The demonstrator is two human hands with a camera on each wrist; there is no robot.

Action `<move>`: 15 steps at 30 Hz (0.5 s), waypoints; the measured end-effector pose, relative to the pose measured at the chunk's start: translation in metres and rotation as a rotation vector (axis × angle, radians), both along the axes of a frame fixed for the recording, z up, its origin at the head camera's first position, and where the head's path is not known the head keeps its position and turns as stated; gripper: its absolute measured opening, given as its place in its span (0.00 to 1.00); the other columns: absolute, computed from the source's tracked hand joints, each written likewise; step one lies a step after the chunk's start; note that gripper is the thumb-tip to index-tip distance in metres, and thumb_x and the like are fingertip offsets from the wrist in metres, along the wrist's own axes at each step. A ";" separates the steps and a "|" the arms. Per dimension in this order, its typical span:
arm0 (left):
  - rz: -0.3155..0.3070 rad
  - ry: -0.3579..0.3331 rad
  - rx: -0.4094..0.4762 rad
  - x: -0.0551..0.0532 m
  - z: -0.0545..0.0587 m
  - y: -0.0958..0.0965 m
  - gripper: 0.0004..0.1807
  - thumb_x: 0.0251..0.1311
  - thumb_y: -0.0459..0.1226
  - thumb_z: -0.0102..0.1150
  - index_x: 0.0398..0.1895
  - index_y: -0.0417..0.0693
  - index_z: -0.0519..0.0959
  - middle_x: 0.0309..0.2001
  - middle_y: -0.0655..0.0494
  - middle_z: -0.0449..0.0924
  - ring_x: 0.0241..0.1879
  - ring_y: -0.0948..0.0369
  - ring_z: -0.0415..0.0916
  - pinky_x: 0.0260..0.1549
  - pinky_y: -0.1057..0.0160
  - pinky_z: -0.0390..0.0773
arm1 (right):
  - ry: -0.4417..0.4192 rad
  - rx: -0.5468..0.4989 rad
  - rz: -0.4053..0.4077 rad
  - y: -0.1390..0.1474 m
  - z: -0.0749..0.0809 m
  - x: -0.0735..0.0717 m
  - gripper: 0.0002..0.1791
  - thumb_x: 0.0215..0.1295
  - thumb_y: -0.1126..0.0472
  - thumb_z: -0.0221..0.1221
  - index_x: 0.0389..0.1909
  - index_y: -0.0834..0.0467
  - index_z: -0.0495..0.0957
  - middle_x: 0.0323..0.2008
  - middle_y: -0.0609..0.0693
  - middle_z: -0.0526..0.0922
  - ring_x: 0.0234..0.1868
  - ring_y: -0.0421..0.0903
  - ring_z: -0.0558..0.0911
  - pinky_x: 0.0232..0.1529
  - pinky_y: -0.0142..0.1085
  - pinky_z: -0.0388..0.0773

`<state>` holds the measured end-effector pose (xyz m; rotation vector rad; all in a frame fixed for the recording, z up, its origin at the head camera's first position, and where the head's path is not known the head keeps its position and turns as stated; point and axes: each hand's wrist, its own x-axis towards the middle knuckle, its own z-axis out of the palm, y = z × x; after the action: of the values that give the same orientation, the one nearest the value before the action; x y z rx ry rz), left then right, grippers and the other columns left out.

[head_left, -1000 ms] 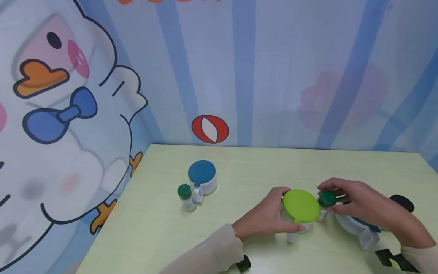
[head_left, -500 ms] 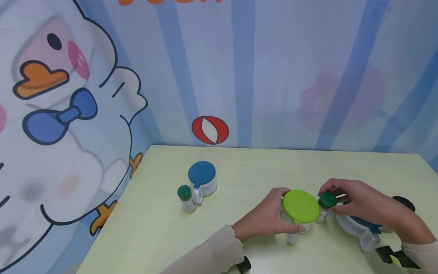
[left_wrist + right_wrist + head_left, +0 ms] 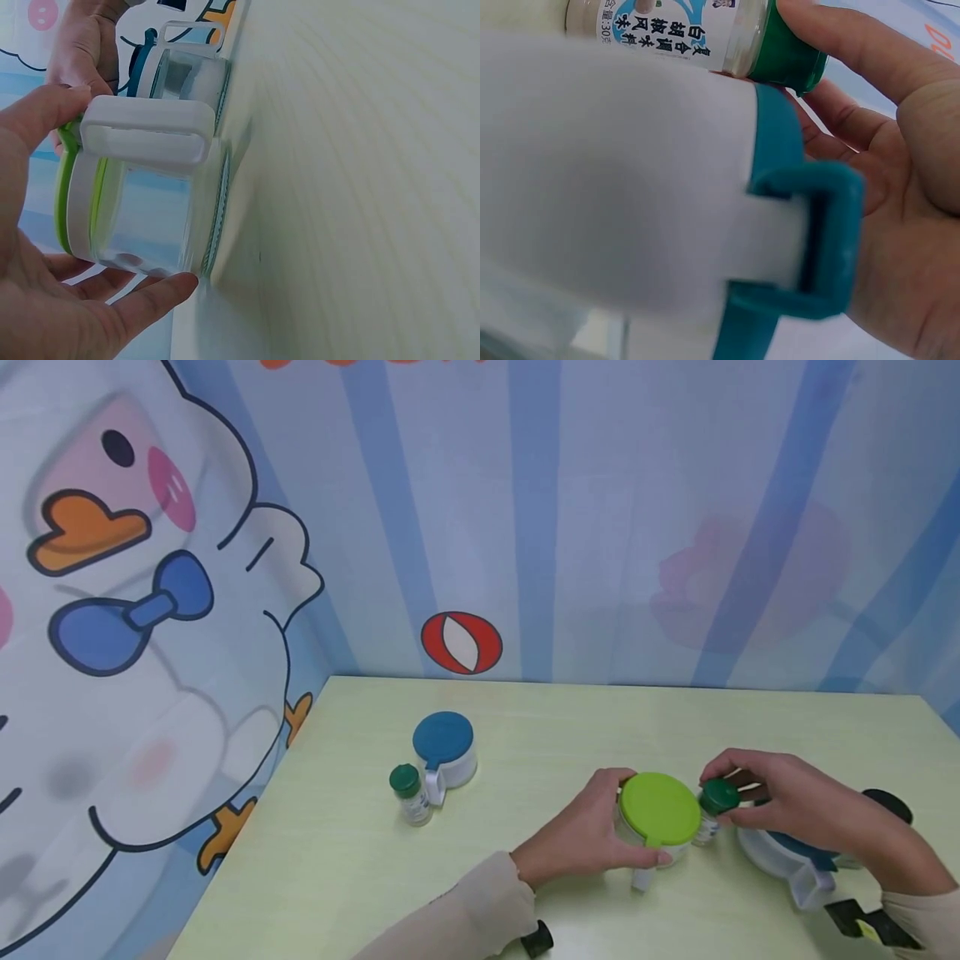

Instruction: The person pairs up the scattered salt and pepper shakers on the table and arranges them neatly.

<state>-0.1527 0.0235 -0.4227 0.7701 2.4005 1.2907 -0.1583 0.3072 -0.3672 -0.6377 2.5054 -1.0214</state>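
Note:
My left hand (image 3: 573, 839) grips a squat clear seasoning jar (image 3: 150, 217) with a lime-green lid and a white handle, thumb near the handle and fingers around the far side. The jar is close over the table in the left wrist view. Just to its right, my right hand (image 3: 787, 797) pinches the green cap of a small spice bottle (image 3: 718, 797), which is upright. Chinese print shows on the bottle's label in the right wrist view. Below the right hand is another jar (image 3: 768, 862) with a teal-blue lid and white handle, partly hidden by the hand.
Further left on the table (image 3: 525, 727) stand a blue-lidded jar (image 3: 444, 739) and a second green-capped bottle (image 3: 410, 795). A black-capped item (image 3: 888, 806) is partly behind my right wrist. A small black object (image 3: 537, 939) shows beside my left sleeve. A printed wall backs the table.

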 end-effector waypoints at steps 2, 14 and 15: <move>0.006 -0.003 -0.001 0.001 0.000 0.001 0.48 0.51 0.56 0.76 0.71 0.55 0.61 0.63 0.66 0.64 0.57 0.72 0.66 0.59 0.64 0.73 | -0.004 0.005 -0.003 0.000 0.000 0.000 0.25 0.62 0.60 0.70 0.57 0.59 0.74 0.54 0.54 0.80 0.50 0.35 0.83 0.46 0.35 0.84; 0.031 0.002 -0.004 0.000 0.000 0.002 0.49 0.50 0.57 0.76 0.71 0.57 0.61 0.62 0.67 0.65 0.58 0.72 0.67 0.60 0.63 0.74 | -0.006 0.013 -0.001 0.000 0.001 0.002 0.25 0.62 0.59 0.70 0.57 0.59 0.74 0.53 0.53 0.80 0.50 0.37 0.84 0.46 0.36 0.85; 0.032 0.003 -0.006 0.000 0.000 0.003 0.49 0.50 0.57 0.76 0.71 0.57 0.61 0.62 0.67 0.65 0.58 0.72 0.67 0.60 0.63 0.74 | -0.003 0.012 0.001 0.000 0.001 0.002 0.25 0.62 0.59 0.70 0.57 0.59 0.74 0.53 0.53 0.80 0.50 0.37 0.84 0.46 0.37 0.85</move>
<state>-0.1523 0.0261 -0.4229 0.7359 2.4276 1.2950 -0.1558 0.3069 -0.3662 -0.6339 2.5063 -1.0060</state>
